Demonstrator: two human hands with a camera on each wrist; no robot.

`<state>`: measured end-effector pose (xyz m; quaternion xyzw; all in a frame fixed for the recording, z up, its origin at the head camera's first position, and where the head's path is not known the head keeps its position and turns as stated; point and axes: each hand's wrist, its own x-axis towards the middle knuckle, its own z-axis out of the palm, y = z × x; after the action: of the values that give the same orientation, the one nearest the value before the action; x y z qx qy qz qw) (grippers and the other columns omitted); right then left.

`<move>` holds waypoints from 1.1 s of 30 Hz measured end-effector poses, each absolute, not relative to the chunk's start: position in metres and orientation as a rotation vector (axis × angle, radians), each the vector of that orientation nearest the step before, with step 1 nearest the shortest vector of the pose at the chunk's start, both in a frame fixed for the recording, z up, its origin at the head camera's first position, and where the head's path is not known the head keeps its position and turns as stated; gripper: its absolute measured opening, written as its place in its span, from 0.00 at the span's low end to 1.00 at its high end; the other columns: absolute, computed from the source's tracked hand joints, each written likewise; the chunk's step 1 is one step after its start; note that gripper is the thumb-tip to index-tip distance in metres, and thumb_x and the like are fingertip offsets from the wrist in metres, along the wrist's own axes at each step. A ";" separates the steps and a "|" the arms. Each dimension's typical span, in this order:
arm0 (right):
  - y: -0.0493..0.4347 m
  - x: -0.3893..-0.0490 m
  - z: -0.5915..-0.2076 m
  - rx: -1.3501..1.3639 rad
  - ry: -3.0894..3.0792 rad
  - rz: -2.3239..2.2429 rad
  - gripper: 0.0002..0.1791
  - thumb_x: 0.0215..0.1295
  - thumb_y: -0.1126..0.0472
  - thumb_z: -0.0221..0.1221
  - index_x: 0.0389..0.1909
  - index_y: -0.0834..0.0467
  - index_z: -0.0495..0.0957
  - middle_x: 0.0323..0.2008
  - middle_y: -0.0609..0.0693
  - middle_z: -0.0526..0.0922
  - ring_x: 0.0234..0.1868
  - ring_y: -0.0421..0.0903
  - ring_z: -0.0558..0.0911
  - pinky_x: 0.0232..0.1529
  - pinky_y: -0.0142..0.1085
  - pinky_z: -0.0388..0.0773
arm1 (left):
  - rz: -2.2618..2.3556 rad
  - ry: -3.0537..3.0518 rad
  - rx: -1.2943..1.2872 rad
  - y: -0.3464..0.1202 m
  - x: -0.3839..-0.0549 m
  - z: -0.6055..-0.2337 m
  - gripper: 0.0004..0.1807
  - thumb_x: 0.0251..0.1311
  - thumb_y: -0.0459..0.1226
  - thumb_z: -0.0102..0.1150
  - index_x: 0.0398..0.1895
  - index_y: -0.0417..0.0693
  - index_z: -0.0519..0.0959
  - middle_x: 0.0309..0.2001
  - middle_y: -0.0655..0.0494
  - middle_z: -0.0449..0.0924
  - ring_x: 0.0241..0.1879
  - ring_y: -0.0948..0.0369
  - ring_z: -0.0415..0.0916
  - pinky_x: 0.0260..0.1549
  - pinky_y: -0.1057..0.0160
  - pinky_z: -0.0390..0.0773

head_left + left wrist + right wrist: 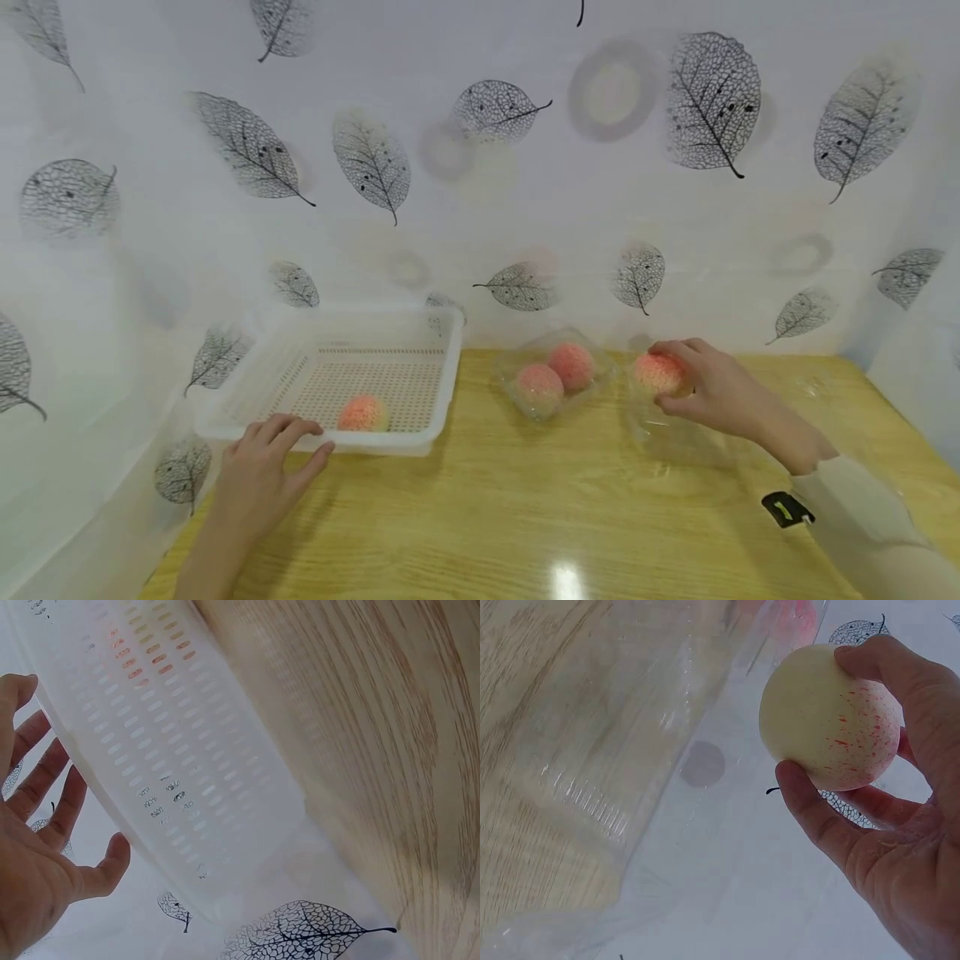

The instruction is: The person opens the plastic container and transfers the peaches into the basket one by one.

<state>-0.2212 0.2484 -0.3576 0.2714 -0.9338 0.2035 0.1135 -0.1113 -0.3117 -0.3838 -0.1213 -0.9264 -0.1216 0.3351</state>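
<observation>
The left hand [266, 471] rests on the near edge of the white basket [405, 443], its fingers loose and spread, gripping nothing, and one peach [363, 413] sits inside. Just right of the basket, a clear box [512, 360] holds two peaches [540, 390]. Farthest right of the basket, the right hand [712, 383] pinches a round peach [657, 374], with no long side, so the box sits between that peach and the basket.

The rightmost fruit [657, 375], at the far edge of the yellow worktop [487, 517], was cream flecked red. Black leaves [715, 104] patterned the whitish curtain [420, 50].
</observation>
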 end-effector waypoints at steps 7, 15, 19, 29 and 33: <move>0.233 -0.218 -0.360 0.804 -2.723 0.650 0.37 0.52 0.60 0.75 0.65 0.59 0.75 0.55 0.64 0.80 0.32 0.37 0.80 0.32 0.34 0.78 | -0.324 -2.401 -0.315 -0.311 -0.110 -0.384 0.15 0.44 0.39 0.79 0.37 0.54 0.85 0.39 0.53 0.85 0.38 0.47 0.80 0.31 0.34 0.74; 0.216 -0.214 -0.359 0.835 -2.690 0.668 0.36 0.52 0.61 0.75 0.64 0.58 0.75 0.56 0.62 0.80 0.35 0.41 0.81 0.34 0.36 0.81 | -0.319 -2.401 -0.318 -0.310 -0.111 -0.383 0.15 0.44 0.39 0.80 0.37 0.54 0.85 0.39 0.53 0.85 0.38 0.47 0.80 0.32 0.33 0.75; 0.207 -0.213 -0.359 0.882 -2.631 0.653 0.35 0.51 0.61 0.75 0.62 0.58 0.76 0.55 0.59 0.81 0.34 0.38 0.80 0.34 0.35 0.81 | -0.325 -2.408 -0.315 -0.310 -0.111 -0.384 0.16 0.44 0.39 0.80 0.37 0.54 0.85 0.39 0.52 0.85 0.39 0.47 0.80 0.32 0.34 0.75; 0.189 -0.211 -0.360 0.937 -2.576 0.659 0.35 0.49 0.61 0.76 0.61 0.57 0.76 0.46 0.52 0.79 0.36 0.40 0.77 0.35 0.32 0.80 | -0.348 -2.409 -0.316 -0.311 -0.111 -0.384 0.15 0.45 0.39 0.79 0.37 0.54 0.85 0.40 0.53 0.85 0.40 0.47 0.80 0.34 0.33 0.74; 0.181 -0.209 -0.359 0.923 -2.610 0.708 0.35 0.50 0.62 0.75 0.61 0.58 0.76 0.50 0.57 0.81 0.42 0.47 0.82 0.39 0.40 0.84 | -0.352 -2.414 -0.309 -0.310 -0.111 -0.384 0.15 0.45 0.39 0.79 0.37 0.54 0.85 0.40 0.52 0.84 0.40 0.47 0.79 0.34 0.33 0.74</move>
<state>-0.2088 0.1805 -0.3595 0.3199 -0.9042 0.2452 0.1414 -0.1106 -0.3100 -0.3836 -0.1184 -0.9251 -0.1348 0.3346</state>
